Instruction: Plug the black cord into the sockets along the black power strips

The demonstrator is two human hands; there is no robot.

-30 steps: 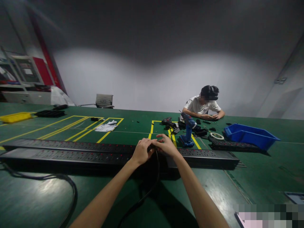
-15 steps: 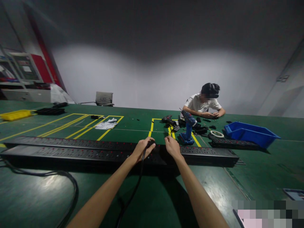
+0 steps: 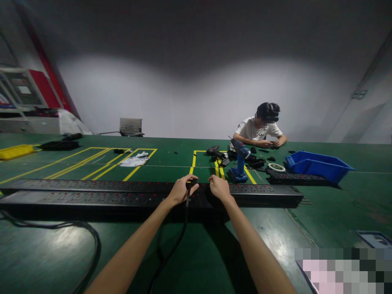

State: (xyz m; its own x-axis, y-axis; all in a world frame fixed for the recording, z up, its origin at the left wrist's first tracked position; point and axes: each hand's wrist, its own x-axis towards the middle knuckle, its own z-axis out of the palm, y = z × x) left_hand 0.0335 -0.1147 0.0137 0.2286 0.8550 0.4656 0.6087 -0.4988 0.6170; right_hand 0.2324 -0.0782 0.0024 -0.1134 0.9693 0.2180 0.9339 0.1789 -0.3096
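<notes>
Two long black power strips [image 3: 116, 198] with rows of sockets and red dots lie side by side across the table in front of me. Over the middle of them, my left hand [image 3: 182, 191] is closed round the black plug [image 3: 192, 183] of a power cord [image 3: 185, 220], which hangs down toward me. Just to the right, my right hand [image 3: 219, 187] is curled shut above the strips, with its fingertips pointing at the plug. Whatever it may hold is hidden by the fingers and dark shadow.
A blue cordless drill [image 3: 239, 160] stands behind the strips, beside another drill [image 3: 214, 152] lying down. Right of them are a blue bin [image 3: 321, 165] and a white ring [image 3: 276, 168]. A person [image 3: 260, 126] leans on the far edge. A loose cable [image 3: 97, 245] curves at left.
The view has shifted slightly. My left hand has turned a little, so the cord now hangs straighter beneath the plug. My right hand stays near the same spot over the strips.
</notes>
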